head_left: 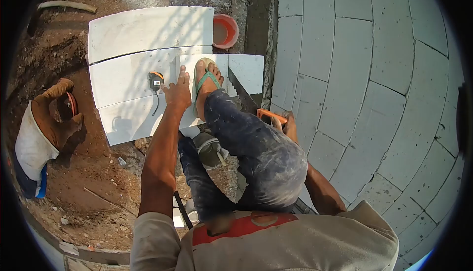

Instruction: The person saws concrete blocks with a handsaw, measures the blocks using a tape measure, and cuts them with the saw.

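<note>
My right hand (289, 125) is wrapped around the orange handle of a hand saw (242, 91). The saw's toothed blade lies at a cut line across a white lightweight block (249, 74). On the left part of that block rests my foot in a green-strapped sandal (207, 81). My left hand (177, 93) lies on the block's left end, fingers stretched out, holding nothing. Just left of it, a black and orange tape measure (155, 81) sits on the white blocks below.
More large white blocks (148, 29) lie beneath and beyond. A red bucket (225, 31) stands at their far right corner, and a grey bucket (209, 152) by my legs. A white block wall (354, 84) rises at right. Another person (37, 133) bends over the soil at left.
</note>
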`<act>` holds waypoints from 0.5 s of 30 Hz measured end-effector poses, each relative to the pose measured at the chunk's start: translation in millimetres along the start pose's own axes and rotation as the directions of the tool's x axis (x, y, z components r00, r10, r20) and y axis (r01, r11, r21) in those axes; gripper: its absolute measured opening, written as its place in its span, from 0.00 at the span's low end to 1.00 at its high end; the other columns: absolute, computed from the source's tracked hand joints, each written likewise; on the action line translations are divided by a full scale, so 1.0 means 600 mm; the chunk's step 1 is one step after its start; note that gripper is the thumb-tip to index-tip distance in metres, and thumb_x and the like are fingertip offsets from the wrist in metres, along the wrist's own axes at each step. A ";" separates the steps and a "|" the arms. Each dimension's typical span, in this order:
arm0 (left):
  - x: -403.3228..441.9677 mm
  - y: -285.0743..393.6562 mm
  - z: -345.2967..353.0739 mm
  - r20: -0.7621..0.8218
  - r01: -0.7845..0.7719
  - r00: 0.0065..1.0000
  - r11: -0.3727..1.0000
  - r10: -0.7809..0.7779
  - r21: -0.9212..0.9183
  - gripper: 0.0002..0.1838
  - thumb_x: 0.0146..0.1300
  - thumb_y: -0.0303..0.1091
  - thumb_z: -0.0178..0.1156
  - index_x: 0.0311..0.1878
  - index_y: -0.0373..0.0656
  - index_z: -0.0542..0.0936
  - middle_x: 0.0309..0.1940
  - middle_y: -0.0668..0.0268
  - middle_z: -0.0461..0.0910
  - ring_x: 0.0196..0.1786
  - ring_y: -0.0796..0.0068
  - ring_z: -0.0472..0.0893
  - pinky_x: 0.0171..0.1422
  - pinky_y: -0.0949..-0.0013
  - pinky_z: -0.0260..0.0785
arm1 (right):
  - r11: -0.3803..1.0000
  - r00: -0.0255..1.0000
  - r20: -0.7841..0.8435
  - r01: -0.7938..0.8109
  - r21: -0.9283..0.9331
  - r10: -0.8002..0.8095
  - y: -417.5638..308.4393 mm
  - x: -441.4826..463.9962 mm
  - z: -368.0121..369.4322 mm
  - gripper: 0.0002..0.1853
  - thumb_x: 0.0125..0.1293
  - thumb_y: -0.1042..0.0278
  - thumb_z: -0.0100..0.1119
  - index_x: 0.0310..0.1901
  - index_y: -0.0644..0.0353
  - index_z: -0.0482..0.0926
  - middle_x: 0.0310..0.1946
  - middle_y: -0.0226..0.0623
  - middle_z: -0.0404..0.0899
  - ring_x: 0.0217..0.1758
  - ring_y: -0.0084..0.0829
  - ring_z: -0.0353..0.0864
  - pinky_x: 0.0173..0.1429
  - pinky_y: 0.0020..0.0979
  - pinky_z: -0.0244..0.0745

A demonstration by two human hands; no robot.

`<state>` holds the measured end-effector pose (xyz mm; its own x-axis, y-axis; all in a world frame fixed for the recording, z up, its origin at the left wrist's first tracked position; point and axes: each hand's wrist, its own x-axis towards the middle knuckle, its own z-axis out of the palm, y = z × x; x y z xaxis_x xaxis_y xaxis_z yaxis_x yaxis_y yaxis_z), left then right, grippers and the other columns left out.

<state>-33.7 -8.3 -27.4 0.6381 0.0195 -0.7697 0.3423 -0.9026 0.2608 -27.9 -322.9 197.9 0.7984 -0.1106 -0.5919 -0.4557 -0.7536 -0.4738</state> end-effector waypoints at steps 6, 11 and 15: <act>-0.006 -0.011 0.007 -0.022 -0.013 1.000 0.999 0.014 0.046 0.47 0.67 0.32 0.66 0.88 0.61 0.57 0.92 0.83 0.39 0.74 0.53 0.77 0.83 0.24 0.52 | 0.975 0.992 0.107 0.090 -0.203 -0.070 -0.049 0.143 0.078 0.24 0.83 0.54 0.55 0.59 0.72 0.69 0.45 0.57 0.85 0.46 0.47 0.88 0.50 0.45 0.83; 0.001 -0.010 0.001 -0.020 -0.024 1.000 1.000 0.025 0.010 0.49 0.66 0.31 0.67 0.88 0.61 0.56 0.92 0.82 0.37 0.75 0.53 0.77 0.84 0.25 0.51 | 0.956 0.989 0.145 -0.004 0.294 -0.041 -0.049 -0.139 -0.079 0.20 0.82 0.65 0.61 0.59 0.69 0.63 0.57 0.52 0.78 0.56 0.30 0.83 0.64 0.36 0.85; -0.003 -0.004 0.013 -0.004 -0.008 1.000 1.000 0.008 0.003 0.51 0.65 0.30 0.67 0.89 0.61 0.55 0.92 0.80 0.37 0.74 0.53 0.77 0.84 0.25 0.51 | 0.992 0.993 0.047 0.113 -0.058 -0.111 -0.003 0.082 0.039 0.22 0.83 0.55 0.57 0.57 0.72 0.70 0.38 0.45 0.82 0.40 0.32 0.83 0.46 0.38 0.81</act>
<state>-41.0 -9.5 -31.0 0.6434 0.0135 -0.7654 0.3349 -0.9040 0.2656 2.8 -311.6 154.4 0.8245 0.0040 -0.5659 -0.3390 -0.7973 -0.4994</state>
